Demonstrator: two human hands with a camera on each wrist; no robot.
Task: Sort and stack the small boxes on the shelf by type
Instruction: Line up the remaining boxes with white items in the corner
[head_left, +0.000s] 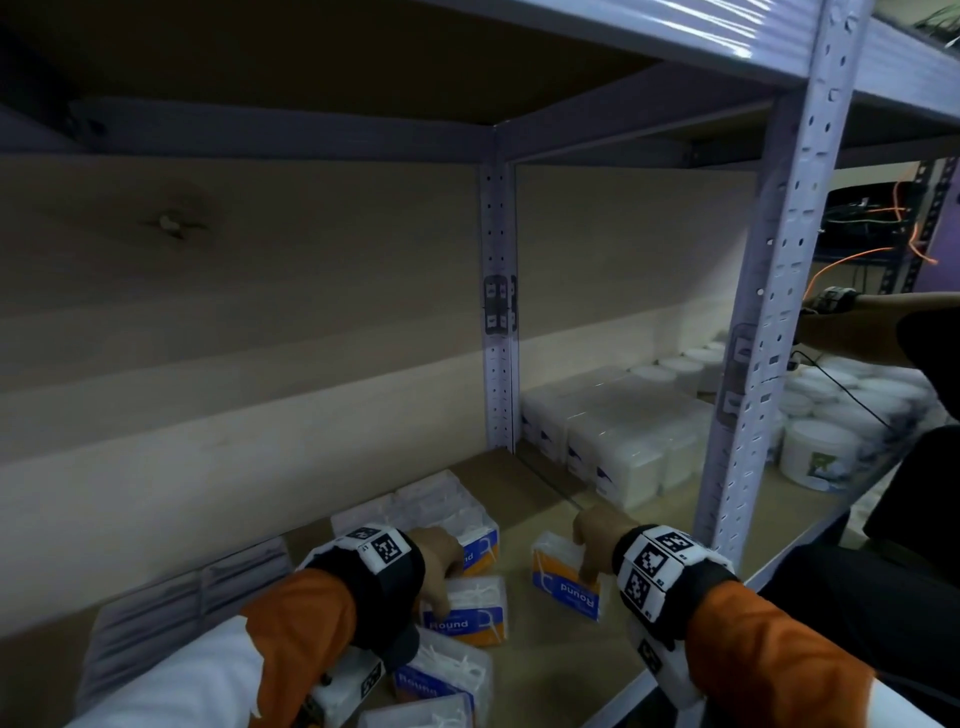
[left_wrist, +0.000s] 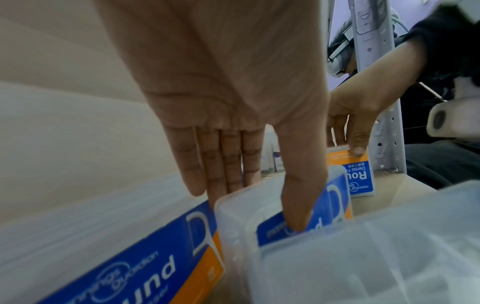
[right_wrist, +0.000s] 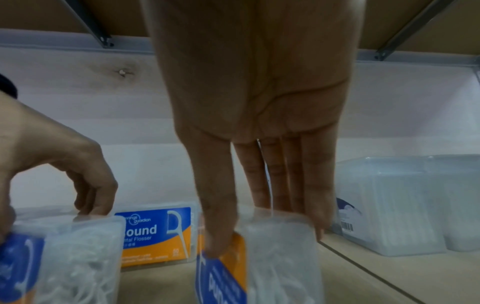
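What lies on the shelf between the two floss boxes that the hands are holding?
Only bare shelf board lies between the left-hand box and the right-hand box, as the head view shows.

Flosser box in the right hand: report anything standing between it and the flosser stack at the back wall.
Nothing visible does. The right hand grips its flosser box, and bare shelf board lies between it and the flosser stack.

Your open lane is bare shelf board (head_left: 524, 499) at 12 o'clock; flosser boxes (head_left: 467, 525) crowd 10, clear tubs (head_left: 618, 447) block 1, upright post (head_left: 753, 395) walls 3.
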